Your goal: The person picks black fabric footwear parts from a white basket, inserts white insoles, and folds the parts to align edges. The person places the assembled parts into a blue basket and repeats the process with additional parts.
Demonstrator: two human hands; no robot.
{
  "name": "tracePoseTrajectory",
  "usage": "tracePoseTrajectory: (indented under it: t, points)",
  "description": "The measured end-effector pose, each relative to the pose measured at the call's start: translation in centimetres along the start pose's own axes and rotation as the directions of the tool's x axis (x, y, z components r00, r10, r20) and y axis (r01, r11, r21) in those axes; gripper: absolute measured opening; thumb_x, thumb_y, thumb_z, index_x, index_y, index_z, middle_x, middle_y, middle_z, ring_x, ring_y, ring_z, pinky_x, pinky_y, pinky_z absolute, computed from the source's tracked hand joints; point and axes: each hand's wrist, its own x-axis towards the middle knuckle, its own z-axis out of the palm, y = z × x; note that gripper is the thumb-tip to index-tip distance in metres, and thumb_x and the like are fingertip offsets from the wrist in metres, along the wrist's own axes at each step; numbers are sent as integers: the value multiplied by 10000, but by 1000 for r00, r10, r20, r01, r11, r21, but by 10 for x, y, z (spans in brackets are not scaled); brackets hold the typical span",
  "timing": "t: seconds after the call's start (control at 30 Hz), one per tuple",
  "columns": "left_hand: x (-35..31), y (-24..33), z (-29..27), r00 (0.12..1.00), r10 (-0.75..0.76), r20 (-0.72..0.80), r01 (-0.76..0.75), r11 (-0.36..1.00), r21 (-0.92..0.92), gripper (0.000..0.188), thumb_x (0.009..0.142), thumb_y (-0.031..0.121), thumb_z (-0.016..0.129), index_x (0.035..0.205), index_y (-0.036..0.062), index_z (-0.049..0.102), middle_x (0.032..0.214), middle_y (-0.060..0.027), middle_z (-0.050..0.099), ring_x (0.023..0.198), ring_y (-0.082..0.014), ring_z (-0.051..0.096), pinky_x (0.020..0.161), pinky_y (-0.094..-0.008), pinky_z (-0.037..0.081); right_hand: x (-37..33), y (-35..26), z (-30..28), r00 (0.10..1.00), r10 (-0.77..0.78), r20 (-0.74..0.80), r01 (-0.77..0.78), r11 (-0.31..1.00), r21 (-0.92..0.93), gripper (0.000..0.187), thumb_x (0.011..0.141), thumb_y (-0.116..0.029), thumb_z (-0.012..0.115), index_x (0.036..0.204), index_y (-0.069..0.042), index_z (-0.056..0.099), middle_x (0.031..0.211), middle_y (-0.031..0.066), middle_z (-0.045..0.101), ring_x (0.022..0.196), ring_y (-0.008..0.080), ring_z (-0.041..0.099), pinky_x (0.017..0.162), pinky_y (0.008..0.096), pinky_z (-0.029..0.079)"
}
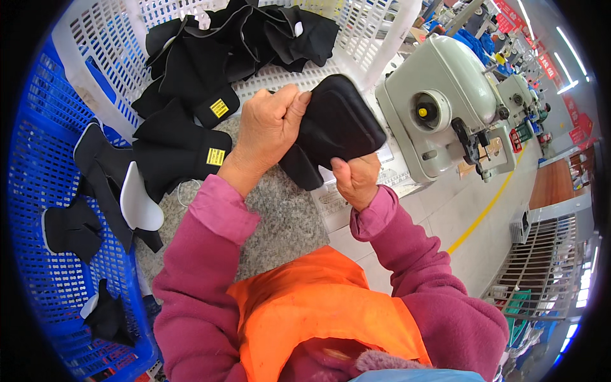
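Both hands hold a black padded fabric piece (340,121) with a rounded, raised end, in front of a grey-green sewing machine. My left hand (268,124) is closed on its left edge, thumb pressed against the fingers. Lower down, my right hand (358,180) pinches the near edge, the thumb on top and the fingers partly hidden. A narrower black flap (300,169) hangs from the piece between the hands. Left of my left hand lie similar black fabric pieces (181,153) with yellow labels, at the edge of a heap.
A white slatted basket (105,48) holds more black pieces. At the left, a blue basket (41,184) carries black and white cut pieces. The sewing machine (439,95) stands close to my right hand. A grey speckled surface (280,216) lies below my hands.
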Motion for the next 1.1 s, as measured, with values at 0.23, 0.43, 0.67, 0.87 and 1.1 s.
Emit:
tracePoseTrajectory:
  t: [0.23,0.43,0.67,0.87,1.1]
  points:
    - [4,-7,3,994,-44,96,53,994,-92,381,1000,284,538,721,29,486,589,-163,448,535,-368,413,513,-407,351,0,-5,-3,989,36,141,-36,999,-2,212,766,-13,656,964,56,693,1047,225,677,953,370,664,845,396,513]
    - [3,-4,4,966,-173,191,210,957,-198,402,1000,294,536,710,21,483,590,-183,465,553,-396,494,488,-423,368,-3,-4,-3,992,-13,126,28,993,-117,304,771,-62,706,571,-65,478,549,69,502,503,298,507,490,405,377]
    - [2,-7,0,987,-38,156,51,995,-84,393,1021,282,508,754,-3,468,600,-146,392,546,-270,372,502,-367,350,3,-4,0,978,-209,5,208,974,-93,295,763,-38,713,570,-55,491,515,92,472,446,305,478,447,401,357]
    - [2,-10,2,976,-62,208,85,991,-101,385,1022,292,493,764,6,496,640,-156,443,560,-309,397,565,-391,359,7,-9,-2,997,-66,48,67,997,-25,240,767,-35,705,598,-39,534,546,96,506,464,308,500,461,400,378]
    - [0,-8,-2,982,-41,182,62,992,-110,381,1016,298,496,745,31,478,623,-138,437,575,-315,373,567,-392,331,6,-23,-8,974,102,204,-53,971,-234,233,837,-60,637,630,23,570,921,228,638,789,373,620,716,393,479]
